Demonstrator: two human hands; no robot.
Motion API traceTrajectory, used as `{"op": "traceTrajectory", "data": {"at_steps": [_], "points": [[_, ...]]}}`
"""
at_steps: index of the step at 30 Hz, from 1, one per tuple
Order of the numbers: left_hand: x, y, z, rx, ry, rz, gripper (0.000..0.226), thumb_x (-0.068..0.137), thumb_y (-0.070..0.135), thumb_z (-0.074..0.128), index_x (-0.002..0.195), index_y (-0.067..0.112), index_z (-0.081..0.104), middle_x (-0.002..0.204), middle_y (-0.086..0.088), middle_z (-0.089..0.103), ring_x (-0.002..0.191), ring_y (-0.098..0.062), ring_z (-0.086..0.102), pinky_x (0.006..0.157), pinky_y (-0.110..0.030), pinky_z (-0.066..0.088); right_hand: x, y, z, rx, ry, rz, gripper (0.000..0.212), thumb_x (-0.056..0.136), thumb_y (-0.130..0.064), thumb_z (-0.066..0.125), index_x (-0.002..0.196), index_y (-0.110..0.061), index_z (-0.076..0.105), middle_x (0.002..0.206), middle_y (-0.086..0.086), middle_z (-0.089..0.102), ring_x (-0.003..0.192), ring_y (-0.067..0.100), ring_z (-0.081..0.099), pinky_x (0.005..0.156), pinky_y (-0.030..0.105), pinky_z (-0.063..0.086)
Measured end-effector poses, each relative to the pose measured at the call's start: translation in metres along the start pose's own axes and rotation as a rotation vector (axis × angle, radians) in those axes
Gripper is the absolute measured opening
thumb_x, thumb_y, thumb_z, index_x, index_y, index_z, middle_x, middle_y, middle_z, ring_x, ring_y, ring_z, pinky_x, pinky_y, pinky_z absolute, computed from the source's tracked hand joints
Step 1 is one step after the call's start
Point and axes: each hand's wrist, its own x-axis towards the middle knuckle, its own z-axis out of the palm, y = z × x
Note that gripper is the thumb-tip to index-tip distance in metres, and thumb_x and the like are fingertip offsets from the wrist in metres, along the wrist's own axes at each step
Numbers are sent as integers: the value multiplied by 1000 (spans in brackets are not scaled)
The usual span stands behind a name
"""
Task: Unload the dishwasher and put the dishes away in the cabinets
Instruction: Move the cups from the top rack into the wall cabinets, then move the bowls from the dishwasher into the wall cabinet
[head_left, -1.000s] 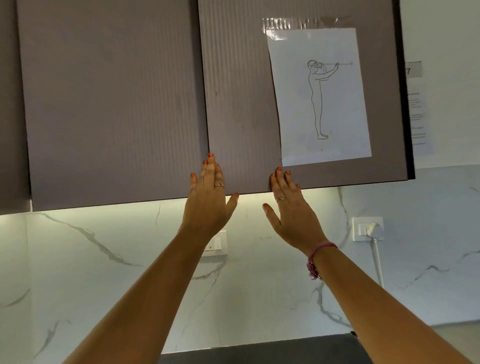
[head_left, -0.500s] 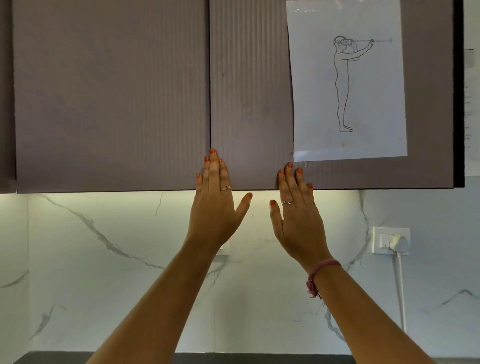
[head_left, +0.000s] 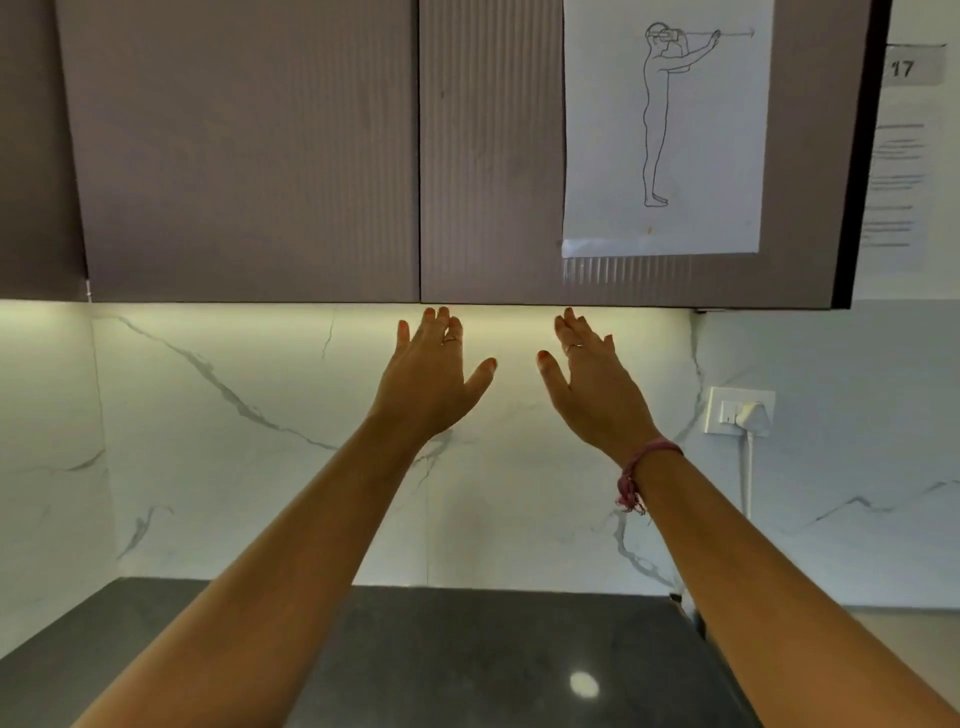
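White marble-look wall (head_left: 260, 467) with grey veins across the whole background, lit from under the cabinets. Above it, two closed mauve-grey ribbed cabinet doors, the left door (head_left: 244, 156) and the right door (head_left: 488, 156), tops cut off by the frame edge; contents hidden. Below, dark grey speckled countertop (head_left: 467, 660), partly covered by both forearms, a bright glare spot on it. White paper sheet with a line drawing of a standing figure (head_left: 665, 130) taped to the right door, its top cropped. Further white notice (head_left: 896, 182) on the wall at right, text too blurred to read, with a small "17" label (head_left: 904, 67) above. Left hand (head_left: 431, 379) raised just under the seam between the doors, fingers straight and loosely spread, holding nothing; fingertip contact with the door edge impossible to tell. Right hand (head_left: 592, 384) beside it under the right door, likewise flat and empty, pink braided bracelet (head_left: 636, 473) at the wrist. White wall socket with plug (head_left: 740, 410) at right, cable hanging down. No dishes or dishwasher in view.
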Motion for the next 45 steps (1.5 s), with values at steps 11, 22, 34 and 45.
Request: {"op": "traceTrajectory", "data": {"at_steps": [11,22,34,45], "points": [[-183,51,-23,-273,-48,96,72,96,49,38,149,4,20,159,-9,11,148,-21,2,115,-33,-6,-194,-30,-74,277,17,289,47,99,-28,44,143,-13,38,150,3,38,140,17,32,118,33,23],[-370,131,-21,-589,-306,66,69,96,41,46,148,3,23,157,-11,18,147,-24,4,117,-38,-2,-388,-54,-164,273,-19,526,38,95,-23,54,131,-12,53,132,3,54,123,11,48,102,12,33],[-525,286,-27,-776,-541,-3,64,95,36,50,147,7,28,156,-9,23,146,-26,11,119,-42,4,-600,2,-295,209,-88,843,30,94,-22,55,123,-16,58,125,-4,54,108,0,45,91,5,33],[-647,459,-73,-853,-699,-62,64,96,38,49,148,8,27,155,-11,24,145,-28,15,119,-45,5,-765,59,-434,229,-175,985,28,94,-20,54,122,-16,59,123,0,58,109,6,50,92,19,38]]}}
